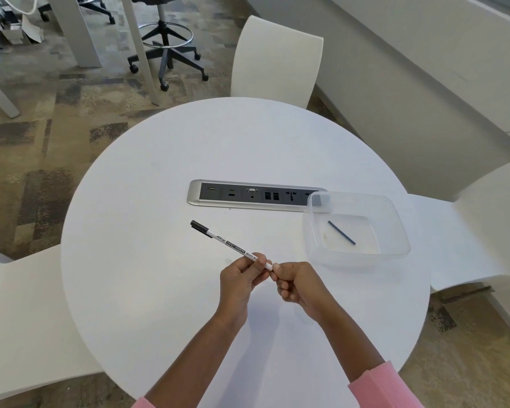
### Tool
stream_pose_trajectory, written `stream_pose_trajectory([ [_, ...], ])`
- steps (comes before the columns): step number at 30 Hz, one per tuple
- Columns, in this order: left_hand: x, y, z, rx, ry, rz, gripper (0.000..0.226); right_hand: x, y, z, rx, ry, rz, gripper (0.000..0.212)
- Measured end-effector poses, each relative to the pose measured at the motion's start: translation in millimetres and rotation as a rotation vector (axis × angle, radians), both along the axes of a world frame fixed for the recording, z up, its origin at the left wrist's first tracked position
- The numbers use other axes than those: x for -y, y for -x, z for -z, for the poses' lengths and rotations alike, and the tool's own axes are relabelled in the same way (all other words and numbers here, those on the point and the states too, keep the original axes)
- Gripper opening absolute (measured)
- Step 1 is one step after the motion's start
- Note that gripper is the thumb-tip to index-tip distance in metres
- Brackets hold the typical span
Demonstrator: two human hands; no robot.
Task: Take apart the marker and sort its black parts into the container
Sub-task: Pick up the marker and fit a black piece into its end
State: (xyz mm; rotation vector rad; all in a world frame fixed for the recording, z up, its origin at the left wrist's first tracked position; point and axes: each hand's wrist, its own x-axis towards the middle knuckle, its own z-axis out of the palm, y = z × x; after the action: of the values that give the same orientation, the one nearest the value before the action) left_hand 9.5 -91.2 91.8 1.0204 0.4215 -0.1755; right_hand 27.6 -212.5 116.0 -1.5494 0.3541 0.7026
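A white whiteboard marker (pixel 228 245) with a black cap at its far-left end is held above the round white table (pixel 165 172). My left hand (pixel 242 278) grips the barrel near its rear end. My right hand (pixel 295 285) is closed into a fist at the marker's rear tip, touching it; whatever sits inside the fist is hidden. A clear plastic container (pixel 395 231) stands to the right on the table. Inside it lies one thin black rod (pixel 341 232), set diagonally.
A silver and black socket strip (pixel 248 196) is set into the table's middle, its right end under the container's corner. White chairs stand at the far side (pixel 277 57), the left (pixel 21 304) and the right (pixel 483 219). A wheeled stool (pixel 167 51) stands on the carpet beyond.
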Motion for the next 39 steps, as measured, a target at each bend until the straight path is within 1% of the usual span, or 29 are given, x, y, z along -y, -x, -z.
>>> stream_pose_trajectory([
  [2,-0.6,-0.2,-0.1,0.0,-0.018,0.002,0.015,1.4,2.0,0.1,-0.062,-0.083,0.001,0.035],
  [4,-1.0,-1.3,-0.6,0.0,-0.039,-0.005,0.015,-0.3,4.5,1.6,-0.033,-0.089,0.005,0.039],
  [6,-0.8,-1.9,-0.8,-0.002,-0.051,-0.018,0.015,-5.0,7.2,4.1,0.075,0.015,0.014,0.046],
  [8,0.0,-1.7,-0.9,-0.007,-0.049,-0.032,0.014,-9.0,10.4,7.2,0.2,0.14,0.038,0.047],
  [10,0.3,-1.7,-0.7,-0.029,-0.036,-0.053,0.012,-9.2,15.4,10.8,0.353,0.296,0.023,0.037],
  [12,0.3,-1.8,-0.2,-0.055,-0.021,-0.074,0.01,-6.2,21.0,14.2,0.504,0.444,-0.056,0.022],
  [14,0.4,-1.4,0.3,-0.071,-0.016,-0.084,0.01,-4.2,25.0,17.4,0.639,0.543,-0.144,0.012],
  [16,0.5,-0.7,1.0,-0.074,-0.016,-0.083,0.012,-5.0,27.7,19.0,0.737,0.642,-0.204,0.013],
  [19,1.1,1.1,2.8,-0.079,-0.014,-0.071,0.014,-5.8,29.2,20.3,0.81,0.734,-0.251,0.018],
  [21,1.4,2.4,4.6,-0.085,-0.015,-0.06,0.013,-6.1,28.1,20.0,0.804,0.732,-0.264,0.019],
  [23,1.3,3.1,5.5,-0.085,-0.022,-0.043,0.011,-6.5,27.2,19.0,0.728,0.657,-0.223,0.022],
  [28,-3.1,1.9,3.8,-0.042,-0.054,0.027,0.012,-8.4,27.6,18.5,0.421,0.268,0.038,0.034],
  [30,-4.5,1.4,3.9,-0.029,-0.055,0.051,0.013,-8.9,27.2,19.0,0.319,0.123,0.09,0.037],
  [32,-5.2,0.9,4.8,-0.031,-0.056,0.064,0.014,-7.9,25.8,17.9,0.242,0.048,0.093,0.037],
  [35,-7.4,0.1,7.4,-0.044,-0.071,0.081,0.015,-5.6,22.2,14.6,0.143,0.039,0.001,0.036],
  [37,-10.2,-0.7,10.0,-0.046,-0.126,0.109,0.015,-5.1,20.9,14.0,0.142,0.145,-0.089,0.036],
  [39,-13.2,-1.2,12.9,-0.044,-0.22,0.141,0.016,-5.6,21.5,16.1,0.207,0.303,-0.142,0.037],
])
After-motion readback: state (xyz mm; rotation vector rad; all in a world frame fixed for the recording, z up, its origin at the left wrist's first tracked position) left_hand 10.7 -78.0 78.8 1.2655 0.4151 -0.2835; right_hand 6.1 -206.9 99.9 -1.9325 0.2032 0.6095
